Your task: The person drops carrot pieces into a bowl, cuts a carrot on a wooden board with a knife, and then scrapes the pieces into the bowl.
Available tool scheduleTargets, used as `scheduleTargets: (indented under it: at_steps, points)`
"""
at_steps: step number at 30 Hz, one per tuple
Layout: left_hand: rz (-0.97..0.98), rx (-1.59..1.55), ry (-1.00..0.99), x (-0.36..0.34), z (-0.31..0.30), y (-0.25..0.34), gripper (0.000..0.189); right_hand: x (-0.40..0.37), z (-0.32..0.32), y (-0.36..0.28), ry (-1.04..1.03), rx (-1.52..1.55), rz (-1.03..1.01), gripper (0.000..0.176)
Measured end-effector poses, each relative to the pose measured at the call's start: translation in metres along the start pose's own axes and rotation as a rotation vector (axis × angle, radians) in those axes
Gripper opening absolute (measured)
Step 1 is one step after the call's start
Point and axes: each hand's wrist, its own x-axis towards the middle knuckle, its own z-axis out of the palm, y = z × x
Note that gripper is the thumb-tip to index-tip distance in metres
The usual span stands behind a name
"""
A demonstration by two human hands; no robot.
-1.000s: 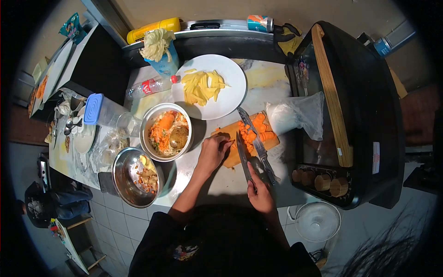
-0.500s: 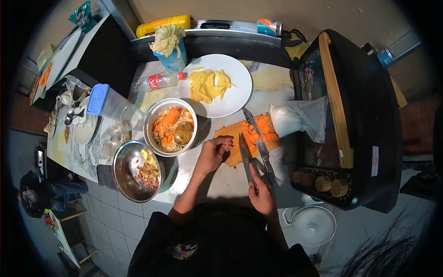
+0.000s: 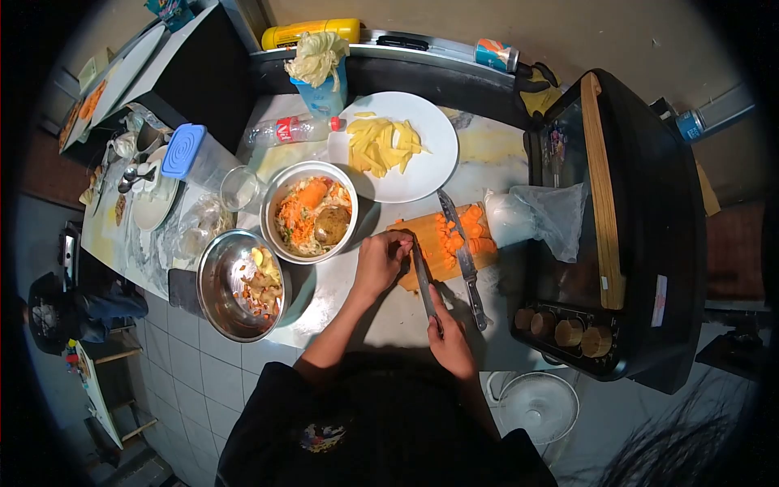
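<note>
Head view, only 1 camera. Marble-patterned table, pale with grey and yellow streaks, crowded on the left side. Wooden cutting board lies near the table's front edge; orange pieces piled on its right half. Right hand wrapped round the handle of a knife, firm grip, blade pointing away over the board's left part. Left hand at the board's left edge, fingers curled by the blade's tip; can't tell if anything is pinched there. Second knife lies across the board, unheld, handle towards the front edge.

Behind the board: white plate with yellow strips. Left of the board: white bowl of shreds, with 1 brown round item on top; steel bowl with scraps just in front of it. Clear bottle on its side, red cap next to the plate. Plastic bag, white contents, just right of the board.

Room: black oven on the right, wooden handle, 4 knobs. Ledge at the back holds a yellow bottle and 1 can. Grey tiled floor lower left; another person at far left.
</note>
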Motion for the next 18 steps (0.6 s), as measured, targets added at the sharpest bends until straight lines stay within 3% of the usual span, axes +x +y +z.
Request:
scheduleTargets:
  at_steps: [7,18]
  points:
    - [0.021,0.266,0.086,0.000,0.001,0.013,0.012,0.004,-0.001,0.000,0.008,0.035,-0.020,0.070]
    - [0.007,0.158,0.056,-0.003,-0.012,0.005,0.011,0.006,-0.003,-0.007,-0.041,0.001,0.052,0.073]
